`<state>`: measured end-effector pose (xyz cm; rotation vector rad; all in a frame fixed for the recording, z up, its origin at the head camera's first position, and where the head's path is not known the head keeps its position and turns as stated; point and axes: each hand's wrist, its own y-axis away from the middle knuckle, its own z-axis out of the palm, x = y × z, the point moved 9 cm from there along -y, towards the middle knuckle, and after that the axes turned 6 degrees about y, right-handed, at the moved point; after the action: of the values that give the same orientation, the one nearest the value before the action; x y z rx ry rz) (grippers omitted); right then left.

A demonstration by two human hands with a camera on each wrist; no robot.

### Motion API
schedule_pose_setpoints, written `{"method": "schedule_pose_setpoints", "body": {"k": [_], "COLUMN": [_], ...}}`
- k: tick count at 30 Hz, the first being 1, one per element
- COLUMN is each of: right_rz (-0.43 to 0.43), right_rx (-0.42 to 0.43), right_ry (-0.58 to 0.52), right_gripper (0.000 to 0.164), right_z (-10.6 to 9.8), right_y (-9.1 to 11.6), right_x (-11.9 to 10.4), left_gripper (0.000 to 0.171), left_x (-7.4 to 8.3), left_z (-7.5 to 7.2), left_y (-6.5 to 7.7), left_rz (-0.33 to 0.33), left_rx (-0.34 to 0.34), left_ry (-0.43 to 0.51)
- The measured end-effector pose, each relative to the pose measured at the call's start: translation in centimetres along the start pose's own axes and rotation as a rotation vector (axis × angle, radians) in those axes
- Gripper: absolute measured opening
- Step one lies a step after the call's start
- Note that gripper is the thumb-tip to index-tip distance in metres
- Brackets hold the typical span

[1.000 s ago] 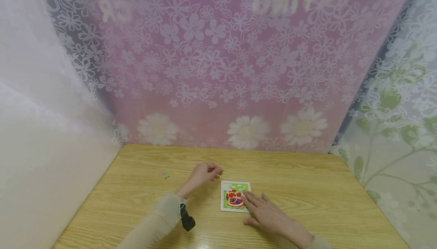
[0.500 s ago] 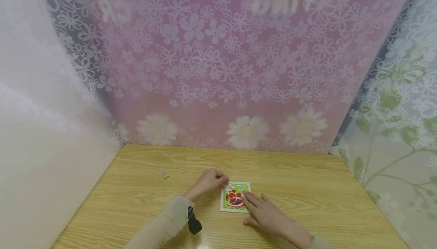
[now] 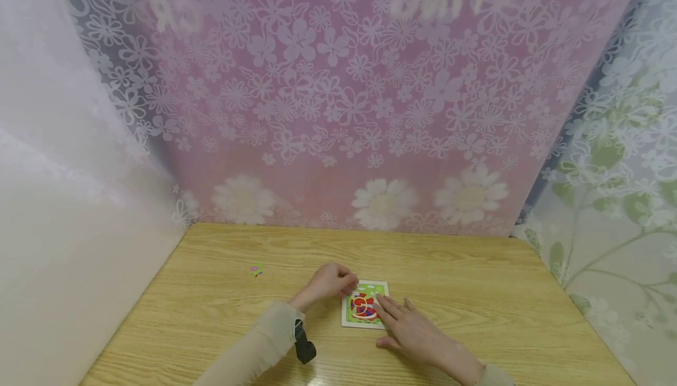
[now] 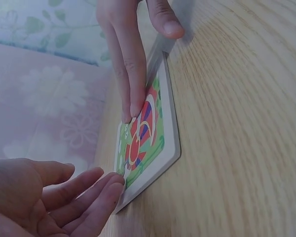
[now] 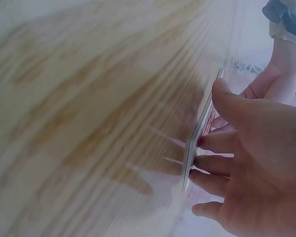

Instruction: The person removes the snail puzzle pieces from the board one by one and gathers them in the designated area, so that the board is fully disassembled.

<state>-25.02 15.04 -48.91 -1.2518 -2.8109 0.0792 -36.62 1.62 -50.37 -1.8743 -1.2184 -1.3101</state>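
Observation:
A square jigsaw puzzle board (image 3: 365,305) with a white frame lies flat on the wooden table. Its picture is green with a red, purple and white figure. My left hand (image 3: 330,282) is at the board's far left corner. In the left wrist view, that hand's fingertips (image 4: 113,183) touch the corner, slightly bent, with the thumb apart; they partly hide the pieces there. My right hand (image 3: 415,330) rests its extended fingers on the board's right side, thumb spread on the near side. The right wrist view shows those fingers (image 5: 212,165) against the board's edge.
Several small colourful pieces (image 3: 256,271) lie farther off on the left of the table (image 3: 449,274). A black wrist camera (image 3: 304,345) is strapped to the left wrist. A pink flowered backdrop (image 3: 328,139) stands behind the table, with pale cloths at both sides.
My left hand has moved right and slightly nearer, from beside the board onto its far left corner. The right hand has stayed in place on the board.

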Motion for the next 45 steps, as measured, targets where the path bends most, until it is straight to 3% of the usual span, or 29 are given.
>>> {"method": "schedule_pose_setpoints", "body": {"k": [15,22,31,45], "right_rz": [0.001,0.002,0.015,0.011], "right_rx": [0.028,0.016,-0.025,0.005], "right_ry": [0.045,-0.017,-0.087,-0.012], "right_gripper": [0.069,0.068,0.069,0.064], "right_z": [-0.50,-0.96,-0.11,-0.65], "right_y": [-0.36,-0.41,-0.26,-0.49], "right_x": [-0.18,-0.29,0.30,-0.24], "left_gripper": [0.023,0.022,0.023,0.022], "left_x": [0.33,0.16,-0.20,0.40], "left_z": [-0.11,0.12,0.32,0.25], "left_y": [-0.25,-0.31,-0.52,-0.20], "left_rz": [-0.012,-0.020,-0.018,-0.021], "left_rx": [0.051,0.049,0.038,0.050], "left_ry": [-0.040,-0.037,-0.055,-0.086]}}
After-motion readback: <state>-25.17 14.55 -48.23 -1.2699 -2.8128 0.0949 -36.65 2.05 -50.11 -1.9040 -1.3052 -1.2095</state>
